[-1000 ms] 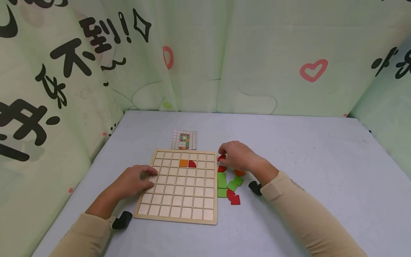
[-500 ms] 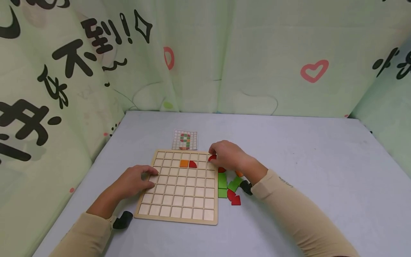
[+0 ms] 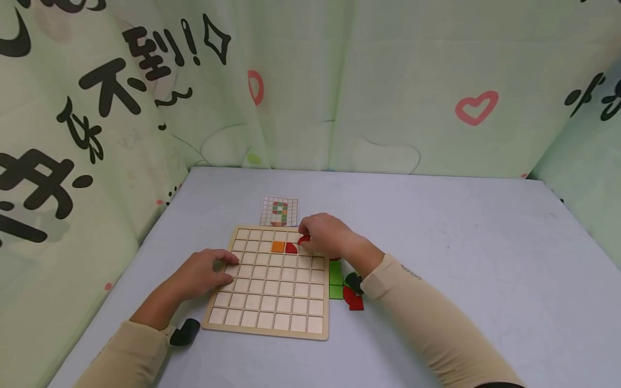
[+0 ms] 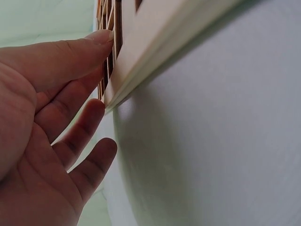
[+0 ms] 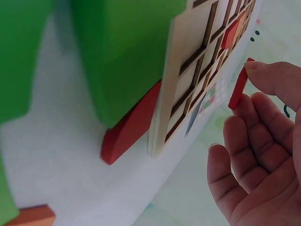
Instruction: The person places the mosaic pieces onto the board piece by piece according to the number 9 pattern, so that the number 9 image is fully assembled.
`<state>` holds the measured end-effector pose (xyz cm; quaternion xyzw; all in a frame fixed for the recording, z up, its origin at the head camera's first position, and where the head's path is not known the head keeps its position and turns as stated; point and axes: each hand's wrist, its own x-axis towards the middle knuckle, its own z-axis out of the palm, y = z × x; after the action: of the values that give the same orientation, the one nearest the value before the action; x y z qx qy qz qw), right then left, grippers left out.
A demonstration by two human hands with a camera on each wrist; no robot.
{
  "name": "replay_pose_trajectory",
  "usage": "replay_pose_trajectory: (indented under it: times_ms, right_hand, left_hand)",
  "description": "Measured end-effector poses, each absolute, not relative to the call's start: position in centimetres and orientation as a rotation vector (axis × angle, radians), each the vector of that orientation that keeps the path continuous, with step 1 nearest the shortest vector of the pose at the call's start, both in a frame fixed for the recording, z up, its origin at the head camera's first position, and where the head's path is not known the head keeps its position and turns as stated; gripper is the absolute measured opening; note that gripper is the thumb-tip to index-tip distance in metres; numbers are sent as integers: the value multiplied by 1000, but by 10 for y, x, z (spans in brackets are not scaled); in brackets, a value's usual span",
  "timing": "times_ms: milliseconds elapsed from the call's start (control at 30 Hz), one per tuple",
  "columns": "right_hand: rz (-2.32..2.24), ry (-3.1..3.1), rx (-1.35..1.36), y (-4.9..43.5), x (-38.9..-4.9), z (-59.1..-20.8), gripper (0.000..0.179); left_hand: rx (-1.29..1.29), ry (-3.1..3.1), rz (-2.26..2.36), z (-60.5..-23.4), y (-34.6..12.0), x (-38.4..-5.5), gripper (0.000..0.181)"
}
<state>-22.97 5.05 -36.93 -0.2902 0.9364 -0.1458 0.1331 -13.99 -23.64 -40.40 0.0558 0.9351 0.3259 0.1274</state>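
Note:
A wooden grid board (image 3: 266, 334) lies on the table. In its second row sit an orange square tile (image 3: 278, 247) and a red quarter-round tile (image 3: 291, 248). My right hand (image 3: 327, 237) pinches another red tile with a curved edge (image 3: 304, 239) between thumb and fingertips, above the board's upper right part; in the right wrist view this red tile (image 5: 240, 87) is seen edge-on. My left hand (image 3: 204, 274) rests at the board's left edge, thumb and forefinger extended over the rim. In the left wrist view its other fingers (image 4: 94, 165) are loosely spread beside the edge.
A small pattern card (image 3: 279, 210) with a coloured figure on a grid lies just beyond the board. Green tiles (image 3: 336, 280) and red tiles (image 3: 355, 302) lie along the board's right side, partly hidden by my right wrist. A printed curtain (image 3: 388, 108) hangs behind the table.
My right hand has carried the red tile leftward from the pile beside the board to over the board's upper right part. The left hand has stayed in place.

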Motion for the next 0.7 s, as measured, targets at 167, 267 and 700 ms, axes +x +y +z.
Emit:
replay_pose_trajectory:
  times_ms: [167,267,700]
  right_hand:
    - [-432,2709,-866,42,-230,-370,27]
    - [-442,2709,-882,37,-231,-371,25]
    - [-486,2681,-934,19,-233,-376,17]
  left_hand:
    - [159,2721,949,-405,-236,-140,32]
    - [160,2724,950,-406,-237,-140,32]
    - [167,2738,935,-407,-238,-142,32]
